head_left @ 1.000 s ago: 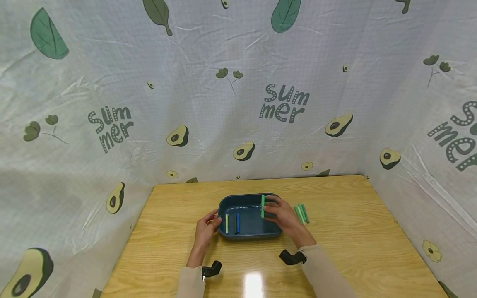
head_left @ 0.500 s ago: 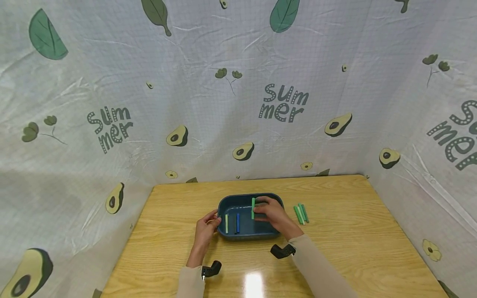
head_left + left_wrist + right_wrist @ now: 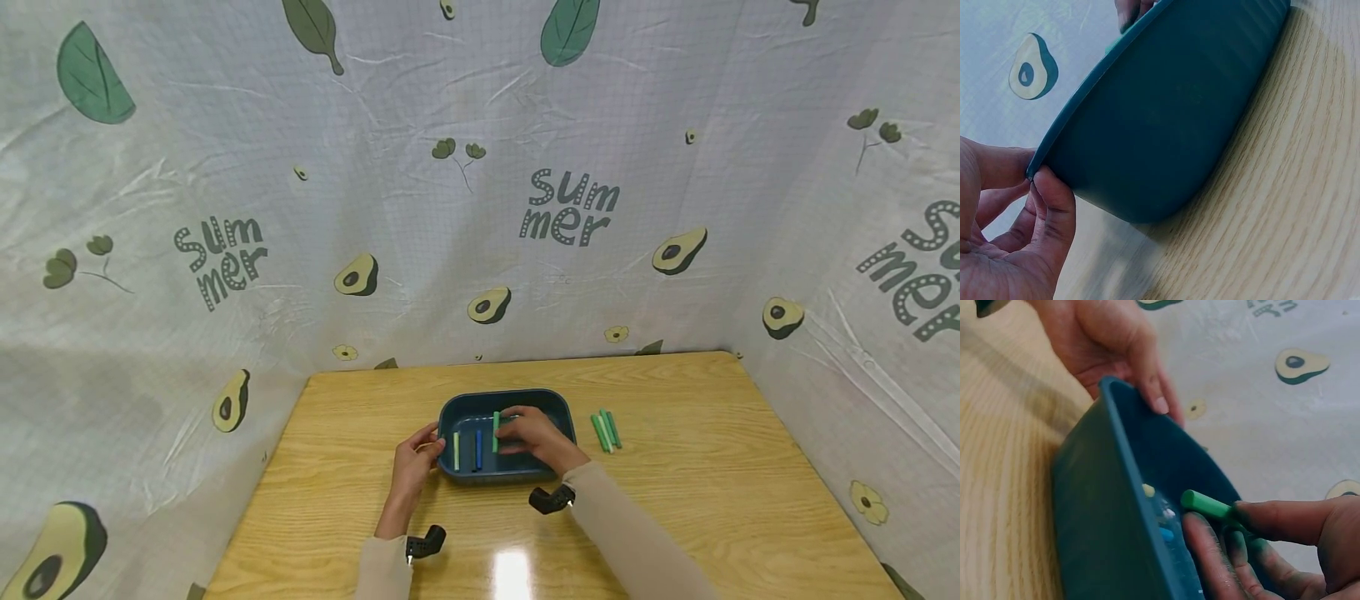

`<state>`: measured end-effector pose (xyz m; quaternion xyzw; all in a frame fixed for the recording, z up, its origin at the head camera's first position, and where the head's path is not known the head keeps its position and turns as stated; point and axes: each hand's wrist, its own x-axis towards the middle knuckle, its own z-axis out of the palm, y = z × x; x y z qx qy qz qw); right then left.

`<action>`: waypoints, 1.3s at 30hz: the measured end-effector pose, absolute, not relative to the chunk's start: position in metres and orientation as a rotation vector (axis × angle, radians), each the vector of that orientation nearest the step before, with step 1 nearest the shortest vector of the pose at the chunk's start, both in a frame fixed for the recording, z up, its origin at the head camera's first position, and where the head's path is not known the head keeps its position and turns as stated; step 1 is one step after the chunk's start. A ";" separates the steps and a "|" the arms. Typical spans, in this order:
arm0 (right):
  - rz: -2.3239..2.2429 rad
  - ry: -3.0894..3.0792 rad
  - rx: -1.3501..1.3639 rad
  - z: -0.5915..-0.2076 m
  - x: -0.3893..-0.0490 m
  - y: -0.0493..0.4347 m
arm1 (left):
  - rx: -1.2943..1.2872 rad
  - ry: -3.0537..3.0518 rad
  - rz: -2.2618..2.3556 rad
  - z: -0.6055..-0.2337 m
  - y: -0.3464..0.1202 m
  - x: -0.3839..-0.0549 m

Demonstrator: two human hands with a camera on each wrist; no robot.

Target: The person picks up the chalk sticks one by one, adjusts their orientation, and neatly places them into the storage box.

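One green stick [image 3: 496,432], pinched by the right hand [image 3: 534,429], is inside the bin [image 3: 506,478], unreleased. Yellow stick [image 3: 457,451] and blue stick [image 3: 479,450] already placed; left hand [image 3: 411,462] grips the bin's rim. Loose sticks [image 3: 602,434] outstanding on the table [image 3: 697,492].

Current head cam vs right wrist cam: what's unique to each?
Head only: a group of green and pale sticks on the table, right of the bin.
Right wrist only: dark smudges on the right hand's fingertips and the near end face of its green stick.
Both: left hand gripping the bin's rim, right hand pinching the green stick, yellow stick and blue stick in the bin.
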<state>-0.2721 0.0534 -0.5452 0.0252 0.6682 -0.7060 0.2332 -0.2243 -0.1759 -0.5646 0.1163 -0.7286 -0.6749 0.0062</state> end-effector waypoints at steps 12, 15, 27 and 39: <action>-1.803 1.930 0.114 -0.558 -0.275 0.045 | 0.365 -2.285 -2.104 -0.564 -0.176 -0.223; -1.789 1.939 0.126 -0.559 -0.275 0.044 | 0.367 -2.283 -2.104 -0.565 -0.176 -0.223; -1.752 1.978 0.148 -0.558 -0.271 0.038 | 0.359 -2.284 -2.119 -0.564 -0.175 -0.223; -1.784 1.946 0.053 -0.560 -0.272 0.044 | 0.346 -2.302 -2.131 -0.532 -0.170 -0.208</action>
